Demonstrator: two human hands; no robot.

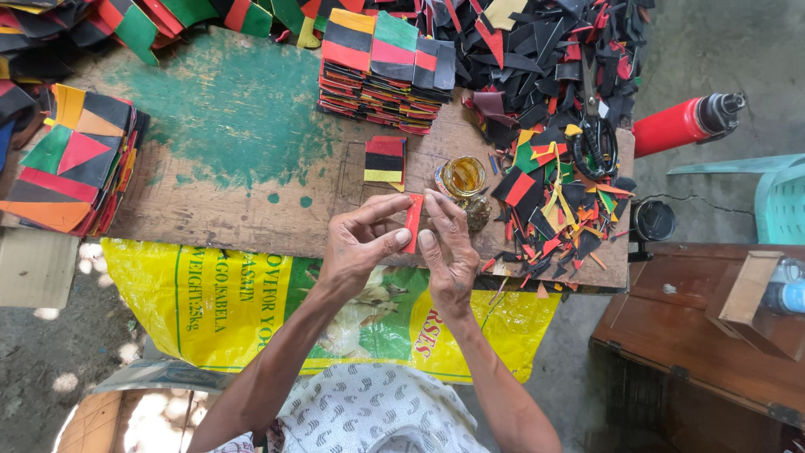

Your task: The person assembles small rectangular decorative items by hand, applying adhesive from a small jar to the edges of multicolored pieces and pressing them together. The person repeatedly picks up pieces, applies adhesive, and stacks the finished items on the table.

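Observation:
Both my hands hold a small red strip point(412, 223) upright over the front edge of the wooden board point(251, 193). My left hand point(362, 243) pinches its left side with thumb and forefinger. My right hand point(444, 247) presses its right side with the fingertips. Just beyond the strip lies a small striped patch of red, black and yellow point(385, 159). An open glue tin point(462, 176) stands to the right of that patch, close to my right fingertips.
Stacks of striped patches point(381, 71) sit at the back, and piles of triangle-patterned patches point(71, 159) at the left. Black scissors point(596, 143) lie on a heap of scraps point(553, 201). A red flask point(683, 124), a wooden box point(696, 335) and a yellow sack point(226, 306) surround the board.

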